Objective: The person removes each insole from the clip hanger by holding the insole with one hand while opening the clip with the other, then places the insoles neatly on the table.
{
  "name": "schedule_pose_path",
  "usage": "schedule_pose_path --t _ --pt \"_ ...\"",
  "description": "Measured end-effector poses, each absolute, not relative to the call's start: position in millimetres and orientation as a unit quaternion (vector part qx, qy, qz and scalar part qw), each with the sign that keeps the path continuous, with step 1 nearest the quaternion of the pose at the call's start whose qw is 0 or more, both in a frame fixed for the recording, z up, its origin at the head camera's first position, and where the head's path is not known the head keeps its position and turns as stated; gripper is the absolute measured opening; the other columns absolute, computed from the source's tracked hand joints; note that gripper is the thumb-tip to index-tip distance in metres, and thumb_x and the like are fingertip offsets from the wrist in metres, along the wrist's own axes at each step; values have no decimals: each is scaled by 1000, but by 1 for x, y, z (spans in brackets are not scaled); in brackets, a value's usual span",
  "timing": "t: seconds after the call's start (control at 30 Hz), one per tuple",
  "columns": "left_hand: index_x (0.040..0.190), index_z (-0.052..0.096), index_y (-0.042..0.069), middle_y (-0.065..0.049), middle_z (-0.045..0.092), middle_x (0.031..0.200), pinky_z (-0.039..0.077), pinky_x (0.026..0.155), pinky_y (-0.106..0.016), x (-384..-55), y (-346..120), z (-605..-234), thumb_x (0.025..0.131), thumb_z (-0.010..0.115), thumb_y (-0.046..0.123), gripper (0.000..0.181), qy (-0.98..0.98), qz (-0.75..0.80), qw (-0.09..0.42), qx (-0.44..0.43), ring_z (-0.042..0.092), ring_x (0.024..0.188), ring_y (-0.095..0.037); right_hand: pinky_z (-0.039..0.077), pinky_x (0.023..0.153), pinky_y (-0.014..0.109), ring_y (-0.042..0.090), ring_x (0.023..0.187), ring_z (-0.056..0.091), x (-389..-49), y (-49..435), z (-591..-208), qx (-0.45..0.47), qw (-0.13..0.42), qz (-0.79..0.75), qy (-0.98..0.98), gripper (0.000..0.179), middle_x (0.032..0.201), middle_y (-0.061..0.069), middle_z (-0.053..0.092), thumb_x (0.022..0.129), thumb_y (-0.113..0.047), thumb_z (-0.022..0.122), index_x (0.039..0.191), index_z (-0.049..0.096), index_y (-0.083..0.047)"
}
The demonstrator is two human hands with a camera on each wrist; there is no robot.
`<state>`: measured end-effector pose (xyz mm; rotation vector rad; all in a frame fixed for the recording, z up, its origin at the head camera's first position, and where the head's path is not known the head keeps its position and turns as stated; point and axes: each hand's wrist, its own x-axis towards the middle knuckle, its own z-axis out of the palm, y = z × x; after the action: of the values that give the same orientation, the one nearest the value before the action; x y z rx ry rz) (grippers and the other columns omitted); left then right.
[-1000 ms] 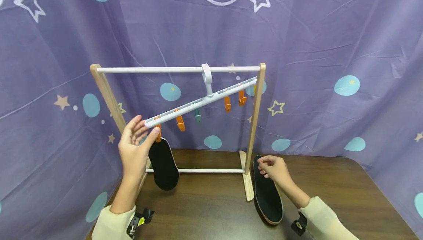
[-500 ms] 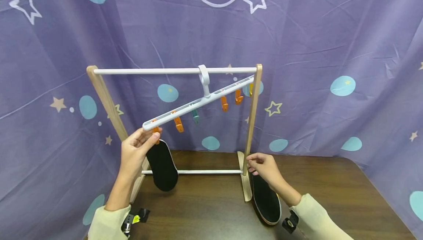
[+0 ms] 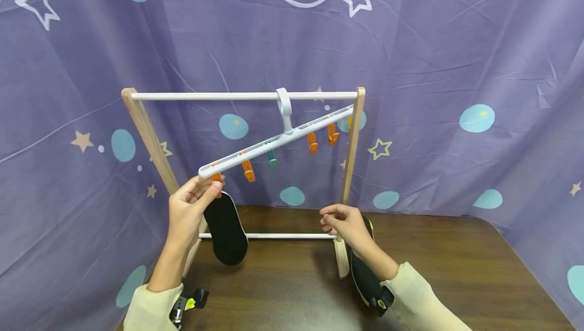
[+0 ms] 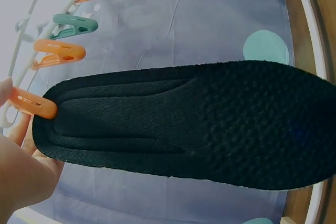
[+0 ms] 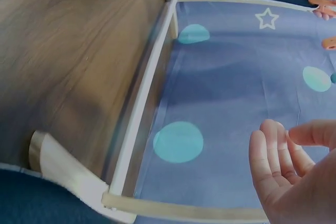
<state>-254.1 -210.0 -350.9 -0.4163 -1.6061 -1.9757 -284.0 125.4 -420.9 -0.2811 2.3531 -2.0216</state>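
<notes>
My left hand (image 3: 187,212) pinches the orange clip (image 4: 34,103) at the lower left end of a white clip hanger (image 3: 274,142). That clip bites the heel end of a black insole (image 4: 184,124), which hangs down over the table with its textured forefoot lowest. My right hand (image 3: 344,224) hovers by the rack's right post, its fingers loosely bent and holding nothing. Beneath the right forearm a second black insole (image 3: 362,283) lies on the table, partly covered by the arm. The hanger tilts, its right end higher.
A rack with wooden posts (image 3: 150,138) and a white top rail (image 3: 205,96) carries the hanger by its hook (image 3: 284,103). Several more clips, such as a green one (image 3: 271,159), dangle along the bar. A low white rail (image 3: 287,236) crosses near the brown table (image 3: 456,270). Purple curtain hangs behind.
My right hand has moved left from above the second insole to the right post. My left hand has shifted from the hanger's end down onto the orange clip.
</notes>
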Motion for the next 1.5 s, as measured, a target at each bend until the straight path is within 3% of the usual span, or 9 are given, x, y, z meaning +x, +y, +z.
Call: schedule_pose_path --t 0.37,0.63,0.73,0.97,1.1,1.33,1.5 --pt "114 65 -17 -10 79 96 60 75 -22 -258 -203 -357 92 66 -12 23 -567 -763 272 -152 76 90 -17 62 69 32 11 70 70 -282 100 -411 -127 24 -666 735 19 88 18 74 96 1 63 111 68 12" --pt "115 67 -11 -6 79 97 60 76 -22 -257 -199 -360 93 65 -11 22 -575 -759 258 -160 75 90 -14 62 68 29 7 70 69 -282 79 -403 -176 12 -663 728 19 92 28 73 95 0 64 109 69 12" --pt "117 65 -14 -5 79 97 60 77 -22 -257 -198 -359 93 65 -10 24 -582 -755 256 -159 75 90 -14 63 69 33 11 73 71 -283 71 -401 -191 6 -655 731 19 95 32 72 94 -1 65 108 70 10" --pt "114 66 -13 -7 78 96 60 75 -23 -254 -196 -359 92 65 -12 22 -577 -761 246 -164 74 85 -12 64 70 37 37 82 75 -285 55 -396 -224 -3 -638 737 15 95 32 73 95 0 66 106 72 9" --pt "110 69 -8 -8 79 96 60 75 -23 -254 -195 -360 92 65 -12 18 -575 -763 238 -175 74 84 -11 64 69 34 29 81 75 -286 47 -397 -237 2 -642 729 15 97 32 73 94 1 67 106 71 10" --pt "109 68 -12 -7 79 95 60 76 -24 -253 -193 -361 92 65 -12 17 -580 -762 230 -173 74 82 -13 64 70 35 14 77 72 -286 38 -398 -255 0 -637 727 16 96 29 74 93 0 70 105 72 9" --pt "108 68 -10 -6 79 96 60 79 -23 -255 -193 -362 93 65 -11 16 -588 -758 220 -178 75 87 -12 57 70 19 12 80 69 -289 34 -402 -273 5 -624 733 17 98 27 74 93 -3 71 106 72 7"
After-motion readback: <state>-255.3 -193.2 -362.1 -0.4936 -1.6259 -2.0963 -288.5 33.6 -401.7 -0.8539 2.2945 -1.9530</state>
